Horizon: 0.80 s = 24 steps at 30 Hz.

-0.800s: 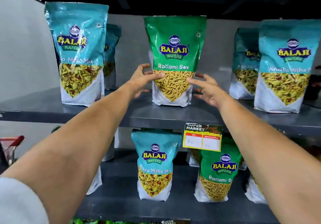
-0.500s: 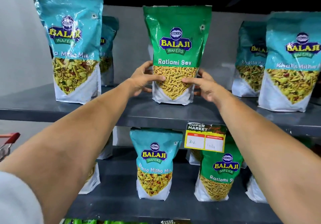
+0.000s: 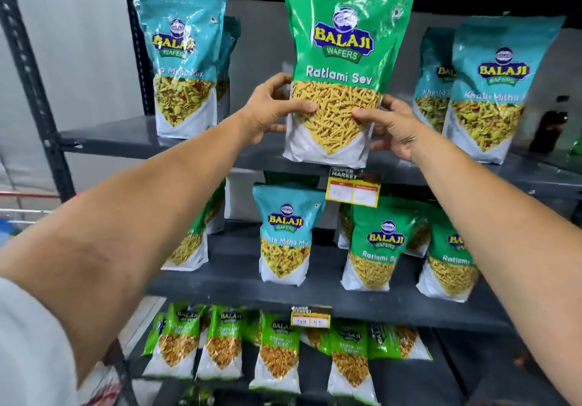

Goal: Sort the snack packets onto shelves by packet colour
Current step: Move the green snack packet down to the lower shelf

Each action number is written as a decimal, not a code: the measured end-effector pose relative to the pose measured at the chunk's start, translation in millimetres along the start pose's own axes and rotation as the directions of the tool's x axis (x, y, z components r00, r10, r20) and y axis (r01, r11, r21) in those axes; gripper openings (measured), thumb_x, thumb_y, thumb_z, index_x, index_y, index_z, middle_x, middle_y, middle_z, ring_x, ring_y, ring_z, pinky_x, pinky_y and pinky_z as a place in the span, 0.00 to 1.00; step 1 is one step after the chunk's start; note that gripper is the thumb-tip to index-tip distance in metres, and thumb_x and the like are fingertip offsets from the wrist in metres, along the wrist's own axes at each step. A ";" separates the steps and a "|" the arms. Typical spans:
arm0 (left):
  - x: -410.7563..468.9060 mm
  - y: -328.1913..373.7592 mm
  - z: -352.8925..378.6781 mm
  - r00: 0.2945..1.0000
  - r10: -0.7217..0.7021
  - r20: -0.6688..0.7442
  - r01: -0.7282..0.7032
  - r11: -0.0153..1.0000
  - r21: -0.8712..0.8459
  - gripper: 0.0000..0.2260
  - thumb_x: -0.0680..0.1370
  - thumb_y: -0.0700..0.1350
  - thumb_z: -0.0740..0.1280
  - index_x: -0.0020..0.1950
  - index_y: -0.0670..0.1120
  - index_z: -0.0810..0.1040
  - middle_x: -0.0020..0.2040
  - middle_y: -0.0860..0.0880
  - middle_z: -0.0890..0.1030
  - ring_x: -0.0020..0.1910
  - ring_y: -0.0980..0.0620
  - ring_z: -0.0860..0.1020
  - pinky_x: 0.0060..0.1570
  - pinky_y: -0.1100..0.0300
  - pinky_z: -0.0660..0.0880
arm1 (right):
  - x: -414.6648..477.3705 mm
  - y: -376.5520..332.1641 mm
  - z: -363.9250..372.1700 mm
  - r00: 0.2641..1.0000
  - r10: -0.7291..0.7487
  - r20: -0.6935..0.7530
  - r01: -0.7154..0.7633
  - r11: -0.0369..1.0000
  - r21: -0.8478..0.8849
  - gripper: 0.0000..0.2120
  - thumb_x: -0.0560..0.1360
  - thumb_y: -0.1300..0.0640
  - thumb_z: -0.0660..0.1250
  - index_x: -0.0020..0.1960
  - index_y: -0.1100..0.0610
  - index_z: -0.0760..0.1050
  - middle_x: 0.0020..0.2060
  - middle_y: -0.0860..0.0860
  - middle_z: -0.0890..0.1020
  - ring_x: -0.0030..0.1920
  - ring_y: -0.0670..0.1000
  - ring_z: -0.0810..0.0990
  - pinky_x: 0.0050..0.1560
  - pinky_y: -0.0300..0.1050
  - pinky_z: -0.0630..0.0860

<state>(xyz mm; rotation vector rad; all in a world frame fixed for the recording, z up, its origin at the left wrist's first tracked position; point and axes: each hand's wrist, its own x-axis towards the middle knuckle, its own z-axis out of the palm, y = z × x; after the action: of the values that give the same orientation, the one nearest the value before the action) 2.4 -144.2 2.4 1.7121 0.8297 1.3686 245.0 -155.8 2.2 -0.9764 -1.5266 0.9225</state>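
Observation:
A large green Ratlami Sev packet [image 3: 343, 68] is held upright in front of the top shelf [image 3: 132, 139], its base hanging just past the shelf's front edge. My left hand [image 3: 271, 106] grips its left side and my right hand [image 3: 389, 125] grips its right side. Teal Khatta Mitha Mix packets stand on the top shelf at the left [image 3: 181, 59] and at the right [image 3: 494, 90]. On the middle shelf [image 3: 226, 276] stand one teal packet [image 3: 286, 232] and green Ratlami Sev packets [image 3: 378, 248].
Small light-green Chana Jor Garam packets [image 3: 277, 352] fill the bottom shelf. Yellow price tags [image 3: 352, 190] hang on the shelf edges. A dark upright post [image 3: 34, 90] frames the rack at the left, with a grey wall behind it.
Both hands closed on the green packet's sides and lifted it off the top shelf toward me. The camera view moved closer and tilted down, showing the lower shelves.

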 end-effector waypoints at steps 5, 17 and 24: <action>-66.0 19.7 4.7 1.000 0.021 0.006 -0.021 1.000 0.010 0.20 0.66 0.40 0.78 0.54 0.53 0.76 0.48 0.50 0.83 0.46 0.52 0.83 0.39 0.56 0.80 | -61.8 -5.6 16.4 1.000 0.007 0.013 -0.008 0.995 0.102 0.22 0.63 0.56 0.77 0.54 0.50 0.73 0.39 0.42 0.85 0.38 0.43 0.84 0.32 0.44 0.81; -192.8 -72.4 -45.8 0.989 -0.093 -0.111 0.099 0.994 0.045 0.30 0.55 0.40 0.82 0.53 0.51 0.76 0.49 0.49 0.81 0.47 0.49 0.81 0.48 0.54 0.81 | -137.2 83.1 110.6 0.977 0.184 0.105 -0.195 0.975 0.102 0.36 0.60 0.59 0.80 0.64 0.57 0.68 0.58 0.49 0.80 0.56 0.55 0.79 0.56 0.57 0.77; -201.7 -175.7 -91.4 0.943 -0.245 -0.224 0.273 0.956 0.105 0.36 0.55 0.46 0.84 0.60 0.45 0.75 0.57 0.43 0.82 0.57 0.39 0.80 0.60 0.41 0.77 | -106.0 181.5 173.2 0.960 0.262 0.098 -0.268 0.962 0.049 0.35 0.57 0.59 0.82 0.61 0.50 0.73 0.55 0.45 0.80 0.60 0.55 0.79 0.62 0.57 0.75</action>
<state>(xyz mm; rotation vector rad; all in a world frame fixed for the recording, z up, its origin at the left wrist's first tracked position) -132.6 -216.2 -235.3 1.5084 1.2465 1.3489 107.0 -198.0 -228.8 -1.1253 -1.4545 1.2115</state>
